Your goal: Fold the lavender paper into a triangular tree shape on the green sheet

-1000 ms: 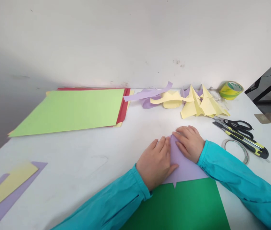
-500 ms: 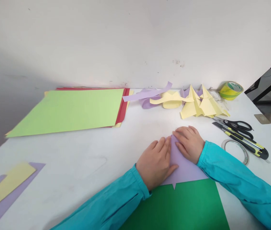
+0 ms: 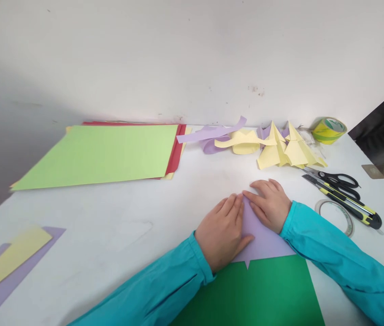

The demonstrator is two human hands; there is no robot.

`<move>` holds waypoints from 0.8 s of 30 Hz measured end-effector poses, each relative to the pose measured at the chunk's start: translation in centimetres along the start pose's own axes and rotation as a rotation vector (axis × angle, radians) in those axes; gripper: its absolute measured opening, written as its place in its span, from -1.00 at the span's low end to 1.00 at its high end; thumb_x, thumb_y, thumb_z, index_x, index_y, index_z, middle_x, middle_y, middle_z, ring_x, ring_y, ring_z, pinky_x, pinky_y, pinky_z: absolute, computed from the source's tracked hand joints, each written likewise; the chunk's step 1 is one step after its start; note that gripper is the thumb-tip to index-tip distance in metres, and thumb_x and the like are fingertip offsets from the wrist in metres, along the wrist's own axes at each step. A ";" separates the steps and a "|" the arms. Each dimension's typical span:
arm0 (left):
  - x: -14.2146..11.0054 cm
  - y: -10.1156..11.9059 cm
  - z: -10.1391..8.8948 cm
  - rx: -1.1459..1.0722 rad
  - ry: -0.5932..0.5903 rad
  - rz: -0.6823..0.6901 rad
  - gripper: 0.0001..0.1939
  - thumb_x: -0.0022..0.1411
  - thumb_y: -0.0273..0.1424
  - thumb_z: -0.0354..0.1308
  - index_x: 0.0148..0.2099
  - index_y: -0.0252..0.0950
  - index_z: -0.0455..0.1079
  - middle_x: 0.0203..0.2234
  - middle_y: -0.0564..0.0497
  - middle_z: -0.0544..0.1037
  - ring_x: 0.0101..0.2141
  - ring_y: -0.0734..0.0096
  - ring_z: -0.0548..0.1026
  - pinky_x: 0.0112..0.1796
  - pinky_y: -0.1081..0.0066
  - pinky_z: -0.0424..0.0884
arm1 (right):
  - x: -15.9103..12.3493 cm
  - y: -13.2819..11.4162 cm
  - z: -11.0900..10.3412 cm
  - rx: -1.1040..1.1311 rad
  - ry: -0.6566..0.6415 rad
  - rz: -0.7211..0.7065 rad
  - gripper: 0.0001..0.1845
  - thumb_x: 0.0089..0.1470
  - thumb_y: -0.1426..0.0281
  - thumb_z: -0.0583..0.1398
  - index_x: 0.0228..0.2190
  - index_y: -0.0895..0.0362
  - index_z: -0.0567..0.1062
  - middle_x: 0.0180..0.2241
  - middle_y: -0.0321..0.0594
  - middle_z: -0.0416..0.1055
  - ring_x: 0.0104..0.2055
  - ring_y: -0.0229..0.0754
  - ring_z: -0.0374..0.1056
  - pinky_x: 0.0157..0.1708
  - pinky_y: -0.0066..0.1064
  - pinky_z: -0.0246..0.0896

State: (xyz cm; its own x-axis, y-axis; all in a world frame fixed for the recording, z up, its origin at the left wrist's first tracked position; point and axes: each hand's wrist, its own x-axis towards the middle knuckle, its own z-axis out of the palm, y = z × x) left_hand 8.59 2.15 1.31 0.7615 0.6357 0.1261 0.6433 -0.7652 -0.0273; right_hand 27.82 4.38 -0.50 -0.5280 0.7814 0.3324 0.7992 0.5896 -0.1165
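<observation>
A folded sheet of purple paper (image 3: pixel 263 240) lies on top of a green sheet (image 3: pixel 260 290), its pointed end facing the wall and a small purple tip poking out at the near edge. Across its left side rests my left hand (image 3: pixel 222 231), fingers stretched flat near the point and thumb apart on the paper. My right hand (image 3: pixel 270 203) touches the right side, its index fingertip at the point and the fingers spread. Neither hand grips the paper. The paper's left part is hidden beneath my left hand.
Light green sheets (image 3: pixel 103 156) lie stacked over red ones at the back left. Purple and yellow strips (image 3: pixel 212 133) and folded yellow shapes (image 3: pixel 295 151) stand by the wall. Tape rolls (image 3: pixel 329 130), scissors (image 3: pixel 341 181) and a utility knife (image 3: pixel 355 206) are at right; paper offcuts (image 3: pixel 15 262) at left.
My right index finger has straightened and shifted toward the paper's point, closer to my left fingertips. The left hand stays flat on the paper. The view has shifted slightly.
</observation>
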 end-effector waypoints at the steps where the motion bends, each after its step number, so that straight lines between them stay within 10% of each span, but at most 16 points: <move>1: 0.0 0.0 0.0 0.000 -0.002 -0.001 -0.34 0.29 -0.07 -0.01 0.13 -0.61 0.31 0.13 -0.43 0.29 0.14 -0.09 0.28 0.07 0.08 0.25 | 0.0 0.0 0.0 0.000 -0.005 0.003 -0.61 0.18 0.38 0.06 0.04 0.05 0.42 0.00 -0.01 0.34 0.08 0.02 0.18 0.08 0.03 0.01; 24: -0.4 -0.5 -1.4 -0.032 -0.110 0.002 -0.30 0.28 -0.05 -0.02 0.17 -0.61 0.26 0.17 -0.37 0.26 0.17 -0.05 0.24 0.12 0.14 0.22 | 0.1 0.0 -0.1 -0.041 -0.009 -0.005 -0.63 0.20 0.37 0.06 0.02 0.04 0.43 0.01 -0.02 0.35 0.08 0.01 0.19 0.09 0.03 0.00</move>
State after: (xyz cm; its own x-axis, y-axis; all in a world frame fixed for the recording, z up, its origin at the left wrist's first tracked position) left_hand 7.89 2.14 2.66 0.7683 0.6399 0.0167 0.6399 -0.7684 0.0046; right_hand 27.83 4.43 -0.43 -0.5345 0.7803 0.3249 0.8074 0.5850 -0.0766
